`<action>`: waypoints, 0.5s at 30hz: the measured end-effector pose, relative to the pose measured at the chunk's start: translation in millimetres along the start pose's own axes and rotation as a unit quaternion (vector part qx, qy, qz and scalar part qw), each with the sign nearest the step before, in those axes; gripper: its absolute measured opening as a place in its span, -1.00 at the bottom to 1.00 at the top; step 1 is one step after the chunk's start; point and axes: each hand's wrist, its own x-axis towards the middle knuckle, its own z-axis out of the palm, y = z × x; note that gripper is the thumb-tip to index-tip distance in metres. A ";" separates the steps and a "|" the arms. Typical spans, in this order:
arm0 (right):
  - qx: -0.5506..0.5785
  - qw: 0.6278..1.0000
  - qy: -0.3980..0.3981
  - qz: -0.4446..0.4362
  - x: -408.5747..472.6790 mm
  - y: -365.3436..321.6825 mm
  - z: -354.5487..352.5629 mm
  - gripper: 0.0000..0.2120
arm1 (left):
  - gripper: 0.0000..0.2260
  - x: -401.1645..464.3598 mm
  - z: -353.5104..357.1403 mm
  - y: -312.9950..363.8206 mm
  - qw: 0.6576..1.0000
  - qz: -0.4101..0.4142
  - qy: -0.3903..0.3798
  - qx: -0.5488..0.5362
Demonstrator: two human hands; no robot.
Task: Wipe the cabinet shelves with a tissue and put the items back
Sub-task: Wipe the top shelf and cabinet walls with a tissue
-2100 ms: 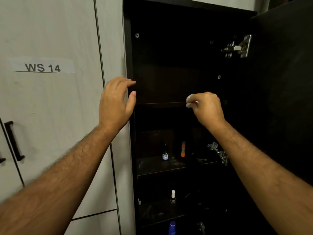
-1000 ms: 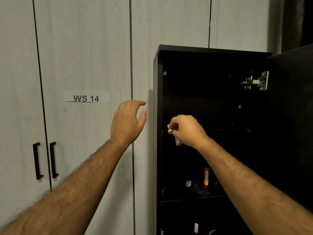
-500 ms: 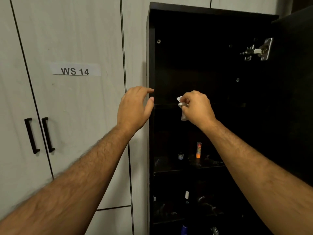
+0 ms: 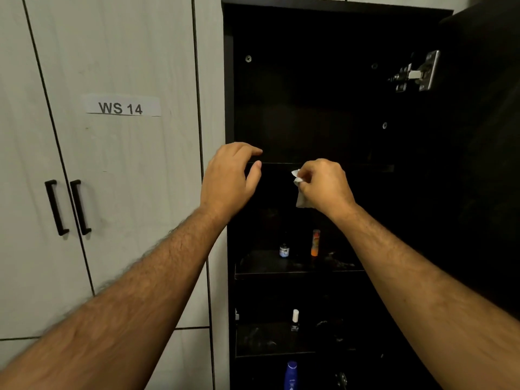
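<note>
The tall dark cabinet [image 4: 229, 108] stands with its door swung to the right. My right hand [image 4: 326, 185] pinches a crumpled white tissue [image 4: 299, 192] just below the front edge of the top shelf [image 4: 365, 166]. My left hand [image 4: 229, 178] hovers at the cabinet's left edge, fingers loosely curved, holding nothing. On the second shelf [image 4: 267, 267] stand a small dark bottle [image 4: 284, 249] and an orange tube [image 4: 315, 243]. A white-capped little bottle [image 4: 295, 319] stands on the third shelf, and a blue bottle [image 4: 291, 374] lower down.
Pale wardrobe doors [image 4: 126, 178] with black handles [image 4: 80, 206] and a "WS 14" label [image 4: 121, 108] fill the left. The open cabinet door [image 4: 484, 136] with a metal hinge [image 4: 416, 73] stands at the right. The shelves look dusty.
The view has dropped and closed in on the cabinet. My right hand with the tissue went from the shelf's left end toward its middle. My left hand came up to the cabinet's left edge.
</note>
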 end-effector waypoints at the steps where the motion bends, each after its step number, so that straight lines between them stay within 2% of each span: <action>1: 0.019 1.000 -0.003 0.006 -4.5 3.1 0.4 -0.88 | -0.76 -3.7 2.8 3.9 1.000 -0.002 -0.004 0.001; 5: 0.177 0.982 -0.020 0.056 -26.9 8.1 5.6 -0.89 | -0.77 -29.7 12.6 19.5 0.999 -0.008 -0.032 0.005; 7: 0.236 0.968 -0.041 0.076 -39.2 6.1 12.2 -0.84 | -0.76 -45.4 12.2 21.0 0.999 -0.017 -0.048 0.004; 11: 0.311 0.940 -0.104 0.098 -73.0 -0.4 40.3 -0.86 | -0.77 -86.2 3.3 4.4 0.996 -0.046 -0.072 0.020; 15: 0.358 0.912 -0.182 0.087 -111.6 -27.8 76.7 -0.90 | -0.79 -144.0 -15.6 -23.5 0.984 -0.120 -0.118 0.057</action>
